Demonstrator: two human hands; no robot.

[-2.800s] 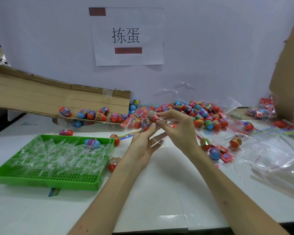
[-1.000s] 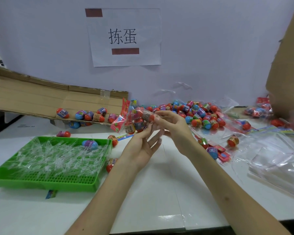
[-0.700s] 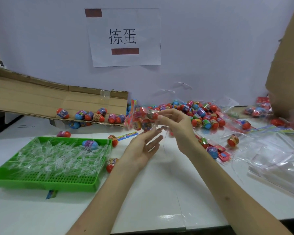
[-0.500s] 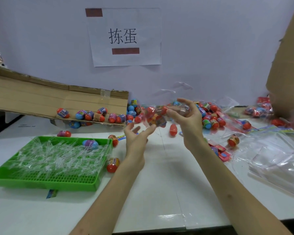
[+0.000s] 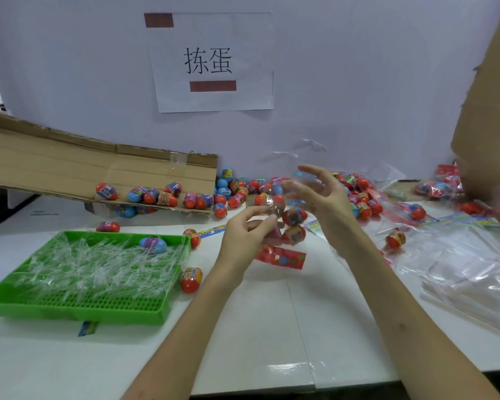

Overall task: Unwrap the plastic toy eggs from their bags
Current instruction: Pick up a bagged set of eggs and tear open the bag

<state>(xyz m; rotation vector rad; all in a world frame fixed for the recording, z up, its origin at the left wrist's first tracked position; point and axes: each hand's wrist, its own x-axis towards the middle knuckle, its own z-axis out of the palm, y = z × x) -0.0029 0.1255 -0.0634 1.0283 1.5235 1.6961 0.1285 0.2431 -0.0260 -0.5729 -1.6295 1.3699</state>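
The left hand (image 5: 244,235) is raised over the white worktop (image 5: 257,327) with its grip closed: thumb and curled fingertips pinch the crinkled film of a clear plastic bag (image 5: 272,207). The bag hangs between the two hands. Two toy eggs (image 5: 293,216) show through it, one above the other, with smooth red-orange shells and printed label bands. A flat red header card (image 5: 280,256) with coloured dots dangles at the bag's lower end, below the eggs. The right hand (image 5: 329,206) is just beside the bag with its grip wide, fingers spread and lightly bent. Blurred film lies around the fingertips, and I cannot tell whether they touch it.

Left of the hands, a green plastic tray (image 5: 78,311) with a perforated floor holds a heap of thin clear strips (image 5: 93,264) and one blue egg (image 5: 153,244). A corrugated cardboard flap (image 5: 70,166) slopes behind it, with eggs lined along its edge. Loose eggs (image 5: 361,197) are heaped at the back of the worktop. Flat, glossy empty bags (image 5: 468,275) lie to the right.
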